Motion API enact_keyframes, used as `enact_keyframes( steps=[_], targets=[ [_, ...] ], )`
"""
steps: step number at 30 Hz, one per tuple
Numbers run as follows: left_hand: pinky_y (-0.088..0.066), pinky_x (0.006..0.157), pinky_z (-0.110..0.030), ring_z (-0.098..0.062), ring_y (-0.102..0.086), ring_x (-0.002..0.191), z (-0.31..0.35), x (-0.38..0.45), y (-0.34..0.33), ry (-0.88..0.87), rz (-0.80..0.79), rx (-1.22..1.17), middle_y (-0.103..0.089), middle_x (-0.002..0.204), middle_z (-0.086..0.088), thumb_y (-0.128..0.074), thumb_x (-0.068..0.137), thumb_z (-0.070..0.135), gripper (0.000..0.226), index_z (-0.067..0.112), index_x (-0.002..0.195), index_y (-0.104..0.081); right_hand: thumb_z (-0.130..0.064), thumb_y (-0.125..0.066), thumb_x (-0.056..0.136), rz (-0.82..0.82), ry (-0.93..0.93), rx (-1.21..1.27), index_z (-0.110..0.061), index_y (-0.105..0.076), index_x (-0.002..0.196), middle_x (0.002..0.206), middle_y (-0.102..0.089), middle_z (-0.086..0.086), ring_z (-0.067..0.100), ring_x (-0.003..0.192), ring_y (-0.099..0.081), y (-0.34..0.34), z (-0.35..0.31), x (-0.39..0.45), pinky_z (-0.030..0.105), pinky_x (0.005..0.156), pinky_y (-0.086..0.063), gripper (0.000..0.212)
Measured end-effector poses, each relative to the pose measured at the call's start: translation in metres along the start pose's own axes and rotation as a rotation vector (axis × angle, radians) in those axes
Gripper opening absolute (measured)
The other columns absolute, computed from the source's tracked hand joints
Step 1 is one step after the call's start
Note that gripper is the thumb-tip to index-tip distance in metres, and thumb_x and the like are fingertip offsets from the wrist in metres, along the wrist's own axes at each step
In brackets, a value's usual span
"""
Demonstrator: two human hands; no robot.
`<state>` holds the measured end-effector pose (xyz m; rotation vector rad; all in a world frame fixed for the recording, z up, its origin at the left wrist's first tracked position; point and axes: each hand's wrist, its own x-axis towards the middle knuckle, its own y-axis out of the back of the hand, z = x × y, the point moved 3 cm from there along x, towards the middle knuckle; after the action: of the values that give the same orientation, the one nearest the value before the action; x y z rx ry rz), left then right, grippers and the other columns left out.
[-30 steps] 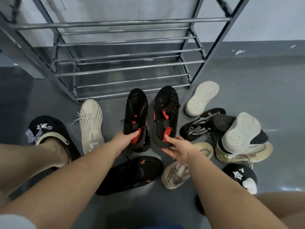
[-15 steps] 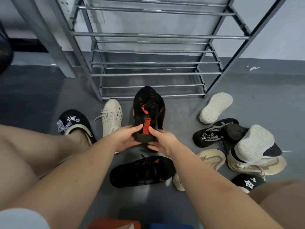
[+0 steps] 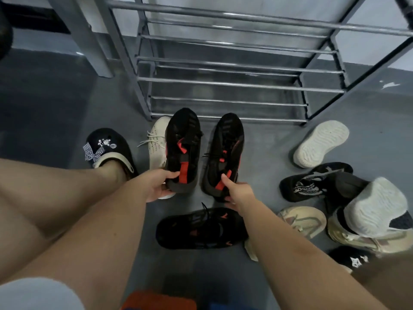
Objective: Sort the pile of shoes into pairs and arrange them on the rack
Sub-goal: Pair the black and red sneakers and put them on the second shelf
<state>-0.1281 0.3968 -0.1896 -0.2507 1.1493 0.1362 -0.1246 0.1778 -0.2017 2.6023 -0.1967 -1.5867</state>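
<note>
so, far left: a black clog [image 3: 107,144] with a checked bow, worn on the person's foot; it looks like footwear in use, not part of the pile
left of centre: a cream knit sneaker [image 3: 157,142] lies on the floor, partly hidden behind the shoe in the left hand
left hand [image 3: 156,184]: fingers and thumb curled round the heel of one black sneaker with red tabs [image 3: 183,148]; toe points at the rack
right hand [image 3: 239,191]: thumb pressed on the heel tab, fingers under the heel of the matching black sneaker [image 3: 225,153]; the two shoes sit side by side with a small gap, just short of the rack's lowest rail; whether they rest on the floor or hang above it i cannot tell
below the hands: another black sneaker [image 3: 201,229] lies on its side on the floor
rack [image 3: 223,83]: grey metal bars; every tier in view holds no shoes
right: a white-soled shoe [image 3: 319,144] lies sole up; near it a black patterned shoe [image 3: 312,182]; further right a heap of beige and white-soled shoes [image 3: 368,220]; one more black shoe at the lower right edge
progress: by my reading one pair is matched and in hand, nothing shelved yet; placing it, then pairing everything else on the floor, remains
</note>
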Motion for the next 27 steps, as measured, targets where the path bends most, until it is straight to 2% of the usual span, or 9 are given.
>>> enact_keyframes(
  steps=[3,5,7,11,14,17,19,23,27],
  targets=[
    [-0.052,0.084,-0.037,-0.02,-0.062,0.096,-0.005,0.008,-0.005,0.034,-0.005,-0.002,-0.066,0.104,-0.006,-0.056,0.091,0.005,0.029,0.012,0.119,-0.055,-0.031,-0.076,0.079,-0.008,-0.025,-0.028,-0.01,-0.055,0.094,0.096,-0.064,0.008,0.023,0.081,-0.061,-0.006,0.002,0.01,0.043,0.078,-0.056,0.034],
    [-0.048,0.095,-0.04,-0.022,-0.061,0.104,-0.007,0.013,-0.007,0.037,0.001,-0.008,-0.066,0.105,-0.005,-0.056,0.09,0.004,0.033,0.013,0.122,-0.054,-0.031,-0.081,0.073,-0.008,-0.034,-0.052,-0.007,-0.051,0.113,0.107,-0.065,0.01,0.027,0.09,-0.065,-0.008,0.002,0.017,0.042,0.073,-0.058,0.056],
    [-0.046,0.099,-0.04,-0.023,-0.059,0.107,-0.007,0.014,-0.01,0.031,0.014,0.004,-0.066,0.105,-0.006,-0.056,0.09,0.002,0.035,0.012,0.123,-0.053,-0.028,-0.082,0.073,0.001,-0.026,-0.064,-0.006,-0.047,0.121,0.113,-0.063,0.011,0.028,0.098,-0.065,-0.006,0.001,0.02,0.036,0.064,-0.058,0.063],
    [-0.049,0.084,-0.038,-0.023,-0.06,0.101,-0.003,0.008,-0.017,0.019,0.031,0.023,-0.063,0.111,-0.01,-0.055,0.09,-0.001,0.039,0.009,0.128,-0.051,-0.015,-0.076,0.079,-0.042,-0.032,0.094,-0.008,-0.046,0.118,0.108,-0.06,0.011,0.027,0.096,-0.063,-0.005,0.002,0.016,0.037,0.072,-0.056,0.051],
    [-0.048,0.079,-0.035,-0.019,-0.062,0.086,0.001,-0.001,-0.019,0.024,0.04,0.013,-0.064,0.097,-0.008,-0.052,0.091,-0.001,0.034,0.008,0.123,-0.051,-0.009,-0.071,0.082,-0.103,-0.039,0.251,-0.007,-0.049,0.115,0.11,-0.064,0.014,0.026,0.091,-0.063,-0.004,0.0,0.007,0.042,0.08,-0.054,0.04],
    [-0.047,0.086,-0.036,-0.019,-0.06,0.083,0.003,-0.018,-0.026,0.01,-0.007,-0.058,-0.062,0.098,-0.01,-0.049,0.093,-0.002,0.026,0.006,0.117,-0.052,-0.007,-0.066,0.087,-0.138,-0.035,0.324,-0.007,-0.053,0.099,0.093,-0.064,0.009,0.021,0.08,-0.062,0.002,-0.004,-0.006,0.034,0.056,-0.057,0.017],
    [-0.05,0.082,-0.037,-0.02,-0.06,0.086,0.002,-0.028,-0.031,-0.008,-0.043,-0.063,-0.062,0.101,-0.01,-0.049,0.093,-0.001,0.023,0.006,0.115,-0.053,-0.007,-0.062,0.09,-0.163,-0.013,0.335,-0.007,-0.054,0.094,0.091,-0.062,0.008,0.018,0.076,-0.061,0.006,-0.006,-0.017,0.029,0.053,-0.058,0.009],
    [-0.051,0.075,-0.035,-0.018,-0.06,0.089,0.004,-0.047,-0.039,-0.094,-0.116,0.022,-0.064,0.097,-0.008,-0.047,0.094,-0.001,0.022,0.01,0.11,-0.057,-0.005,-0.061,0.09,-0.195,0.047,0.364,-0.004,-0.05,0.114,0.094,-0.06,0.01,0.021,0.083,-0.06,0.018,-0.009,-0.035,0.039,0.087,-0.051,0.026],
    [-0.055,0.072,-0.034,-0.018,-0.063,0.089,0.011,-0.067,-0.049,-0.167,-0.162,0.065,-0.067,0.1,-0.006,-0.049,0.094,0.001,0.022,0.012,0.111,-0.057,-0.006,-0.062,0.089,-0.208,0.103,0.391,-0.005,-0.051,0.108,0.095,-0.061,0.012,0.025,0.093,-0.06,0.033,-0.021,-0.056,0.036,0.074,-0.055,0.022]
  ],
)
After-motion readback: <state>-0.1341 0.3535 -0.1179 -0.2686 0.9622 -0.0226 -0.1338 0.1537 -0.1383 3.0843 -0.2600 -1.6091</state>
